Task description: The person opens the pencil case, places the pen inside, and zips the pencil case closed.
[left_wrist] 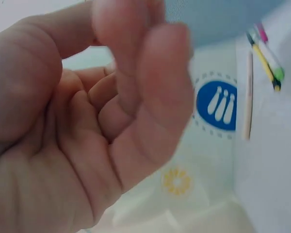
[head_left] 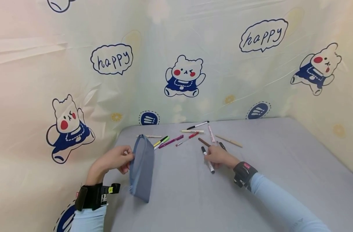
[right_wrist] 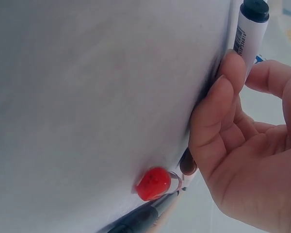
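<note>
At the left of the head view stands a blue-grey fabric pouch (head_left: 144, 170), upright and with its opening towards the left. My left hand (head_left: 118, 159) pinches its upper rim between thumb and fingers; only a strip of the pouch (left_wrist: 218, 22) shows in the left wrist view. Among the scattered pens, my right hand (head_left: 220, 156) pinches a white marker with black ends (right_wrist: 252, 34), low over the table. Close by that hand lie a brown pen (head_left: 204, 141), a pink-and-white marker (head_left: 211, 133) and a dark pen (head_left: 222, 146), partly hidden by the hand.
Several pens lie towards the table's back: a purple pen (head_left: 170, 141), a red-capped pen (head_left: 193, 135), a cream pen (head_left: 192, 131), a black-and-white pen (head_left: 198, 125) and a tan pen (head_left: 229, 141). Yellow and green pens (head_left: 161, 141) lie behind the pouch. A printed cloth (head_left: 217, 80) hangs behind the grey table (head_left: 252, 206).
</note>
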Demonstrator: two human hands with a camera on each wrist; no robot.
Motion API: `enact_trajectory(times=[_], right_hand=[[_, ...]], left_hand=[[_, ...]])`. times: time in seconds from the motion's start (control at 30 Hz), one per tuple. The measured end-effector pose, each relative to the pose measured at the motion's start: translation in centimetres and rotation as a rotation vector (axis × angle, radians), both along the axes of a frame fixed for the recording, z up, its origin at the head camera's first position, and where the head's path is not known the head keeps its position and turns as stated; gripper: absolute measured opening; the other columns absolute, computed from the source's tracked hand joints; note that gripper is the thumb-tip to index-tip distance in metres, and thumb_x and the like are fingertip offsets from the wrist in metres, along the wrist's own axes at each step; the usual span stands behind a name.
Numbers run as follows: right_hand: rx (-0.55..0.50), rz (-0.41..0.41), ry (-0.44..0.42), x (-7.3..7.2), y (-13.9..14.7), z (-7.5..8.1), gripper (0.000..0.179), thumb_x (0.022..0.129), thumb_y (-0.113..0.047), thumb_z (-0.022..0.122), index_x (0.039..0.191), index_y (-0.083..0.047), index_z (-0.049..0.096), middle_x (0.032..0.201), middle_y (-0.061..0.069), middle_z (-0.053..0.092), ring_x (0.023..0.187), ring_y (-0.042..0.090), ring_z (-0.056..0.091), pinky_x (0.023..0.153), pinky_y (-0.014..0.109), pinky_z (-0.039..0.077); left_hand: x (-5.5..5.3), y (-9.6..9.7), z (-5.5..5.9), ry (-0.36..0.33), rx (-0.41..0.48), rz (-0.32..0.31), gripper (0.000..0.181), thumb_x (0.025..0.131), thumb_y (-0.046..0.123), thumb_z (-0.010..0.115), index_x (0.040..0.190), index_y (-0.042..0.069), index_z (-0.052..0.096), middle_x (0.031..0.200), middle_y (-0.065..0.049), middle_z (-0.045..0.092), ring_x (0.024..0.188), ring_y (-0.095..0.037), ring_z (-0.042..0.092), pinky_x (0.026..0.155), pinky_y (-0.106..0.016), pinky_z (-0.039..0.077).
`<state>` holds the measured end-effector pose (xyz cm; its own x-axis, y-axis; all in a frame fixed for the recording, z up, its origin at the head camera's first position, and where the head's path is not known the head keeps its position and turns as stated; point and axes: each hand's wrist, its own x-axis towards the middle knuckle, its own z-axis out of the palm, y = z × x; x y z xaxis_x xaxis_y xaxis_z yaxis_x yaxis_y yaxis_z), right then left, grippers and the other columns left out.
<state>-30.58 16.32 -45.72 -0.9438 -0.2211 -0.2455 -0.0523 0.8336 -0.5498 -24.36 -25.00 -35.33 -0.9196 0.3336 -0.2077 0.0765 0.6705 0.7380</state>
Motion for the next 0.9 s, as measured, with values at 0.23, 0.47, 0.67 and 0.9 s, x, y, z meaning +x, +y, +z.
enact_trajectory(times=[0.23,0.47,0.67,0.9], right_hand=[[-0.010,0.007,-0.020,-0.2,0.1,-0.3,0.018,0.091,-0.027,0.063,0.093,-0.008,0.063,0.068,0.004,0.063,0.053,0.015,0.060,0.046,0.023,0.047],[-0.024,0.006,-0.021,-0.6,0.3,-0.1,0.021,0.092,-0.028,0.063,0.096,-0.008,0.064,0.068,0.004,0.064,0.052,0.015,0.060,0.047,0.023,0.048],[-0.045,0.013,-0.002,-1.1,0.2,0.0,0.019,0.093,-0.028,0.062,0.093,-0.009,0.065,0.066,0.002,0.063,0.051,0.014,0.059,0.046,0.022,0.046],[-0.087,0.024,0.010,-0.6,-0.8,1.2,0.019,0.095,-0.028,0.059,0.090,-0.010,0.064,0.064,0.002,0.061,0.051,0.015,0.057,0.047,0.023,0.045]], left_hand=[[-1.0,2.1,-0.5,0.007,-0.011,0.047,0.016,0.098,0.011,0.049,0.094,-0.003,0.053,0.068,-0.010,0.065,0.052,-0.018,0.063,0.054,-0.037,0.059],[-1.8,2.8,-1.6,-0.020,0.064,0.066,0.017,0.100,0.013,0.047,0.094,-0.002,0.052,0.073,-0.012,0.066,0.059,-0.021,0.067,0.057,-0.038,0.060],[-2.4,3.1,-2.8,-0.079,0.189,0.029,0.021,0.101,0.014,0.046,0.095,-0.005,0.054,0.077,-0.014,0.067,0.064,-0.022,0.068,0.066,-0.045,0.061],[-2.7,3.5,-3.8,-0.124,0.235,-0.035,0.025,0.104,0.014,0.041,0.092,-0.003,0.055,0.076,-0.009,0.067,0.064,-0.018,0.067,0.066,-0.040,0.061]])
